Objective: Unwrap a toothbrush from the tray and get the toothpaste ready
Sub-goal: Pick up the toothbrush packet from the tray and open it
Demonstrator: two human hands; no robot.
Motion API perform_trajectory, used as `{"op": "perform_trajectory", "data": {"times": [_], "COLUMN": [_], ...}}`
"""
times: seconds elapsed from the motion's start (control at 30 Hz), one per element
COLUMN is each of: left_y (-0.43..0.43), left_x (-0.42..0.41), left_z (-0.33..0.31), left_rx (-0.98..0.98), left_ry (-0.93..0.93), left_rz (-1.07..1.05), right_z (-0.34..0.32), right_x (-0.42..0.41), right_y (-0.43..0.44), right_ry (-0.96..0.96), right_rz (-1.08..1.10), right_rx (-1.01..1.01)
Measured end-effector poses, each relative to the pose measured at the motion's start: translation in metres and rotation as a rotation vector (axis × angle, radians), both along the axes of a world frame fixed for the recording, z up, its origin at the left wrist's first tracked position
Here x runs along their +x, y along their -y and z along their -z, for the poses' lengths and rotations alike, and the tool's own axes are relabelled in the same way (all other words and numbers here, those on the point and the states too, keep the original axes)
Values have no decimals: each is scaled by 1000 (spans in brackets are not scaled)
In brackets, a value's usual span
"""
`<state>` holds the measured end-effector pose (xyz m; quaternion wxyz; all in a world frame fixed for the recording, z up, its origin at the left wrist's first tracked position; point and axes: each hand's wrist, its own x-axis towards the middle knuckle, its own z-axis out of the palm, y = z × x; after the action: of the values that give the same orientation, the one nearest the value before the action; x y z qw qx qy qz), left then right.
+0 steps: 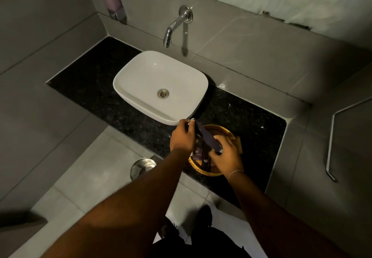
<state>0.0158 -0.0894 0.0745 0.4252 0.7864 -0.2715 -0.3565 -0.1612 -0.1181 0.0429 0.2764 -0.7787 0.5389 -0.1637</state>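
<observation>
The left hand's fingers (186, 124) pinch the far end of a long dark toothbrush packet (205, 136); the right hand (225, 153) is curled tight round its near end. The packet hangs just above the wicker tray (225, 130), beside the basin (161, 84) on the desk (100, 88). Unwrapping looks barely begun; next, I judge, tear the far end open. More packets (198, 152) lie in the tray; which holds toothpaste, I cannot tell.

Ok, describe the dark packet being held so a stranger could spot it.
Start at the white basin and drop to the woven tray on its right. Above it, the left hand and right hand hold a long dark packet; similar packets lie in the tray.
</observation>
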Motion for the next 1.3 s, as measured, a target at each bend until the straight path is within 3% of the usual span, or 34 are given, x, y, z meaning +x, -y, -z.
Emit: {"op": "perform_trajectory", "data": {"times": [0.27,0.77,0.9,1.0,1.3], "left_y": [-18,-28,-29,-29,-29], "left_x": [13,23,26,23,22], "left_z": [-1,-14,-17,-27,-48], "left_rx": [-5,-2,-31,-82,-118], "left_ry": [12,-108,-299,-485,-490], "left_rz": [80,45,-108,-51,144], "right_z": [-4,-3,-12,-16,-15], "right_x": [-10,-2,5,18,58], "right_y": [-5,6,5,7,3], "right_ry": [15,-139,-37,64,270], "right_rz": [-36,-74,-51,-58,73], "right_rx": [-106,2,46,140,290]}}
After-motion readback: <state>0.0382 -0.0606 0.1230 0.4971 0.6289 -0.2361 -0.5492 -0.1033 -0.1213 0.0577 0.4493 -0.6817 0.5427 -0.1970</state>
